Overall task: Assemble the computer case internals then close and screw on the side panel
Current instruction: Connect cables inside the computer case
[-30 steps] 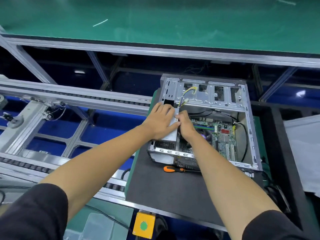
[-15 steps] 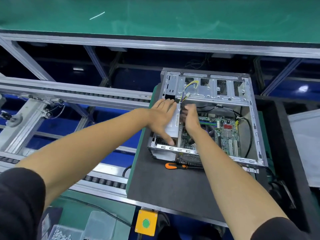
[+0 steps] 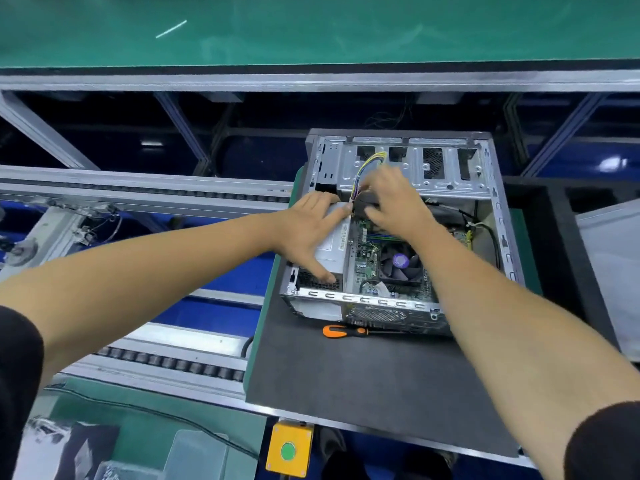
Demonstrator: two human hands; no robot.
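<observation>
The open computer case (image 3: 498,216) lies on its side on a dark mat (image 3: 363,375). My left hand (image 3: 308,230) rests flat on the silver power supply (image 3: 332,252) in the case's left part, thumb down by its grille. My right hand (image 3: 391,199) is blurred at the drive cage (image 3: 446,181). Its fingers and thumb curl round a dark cable bundle (image 3: 367,200) where yellow and purple wires (image 3: 369,164) come down. The motherboard (image 3: 365,261) and its CPU fan (image 3: 400,261) show below that hand.
An orange-handled screwdriver (image 3: 341,330) lies on the mat just in front of the case. A pale flat panel (image 3: 609,271) lies to the right. Conveyor rails (image 3: 138,195) run on the left. A yellow box with a green button (image 3: 289,452) and a clear plastic container (image 3: 194,455) sit below.
My right hand moved up from beside the power supply to the cables at the drive cage and closed on them. My left hand stayed on the power supply, fingers spreading flatter.
</observation>
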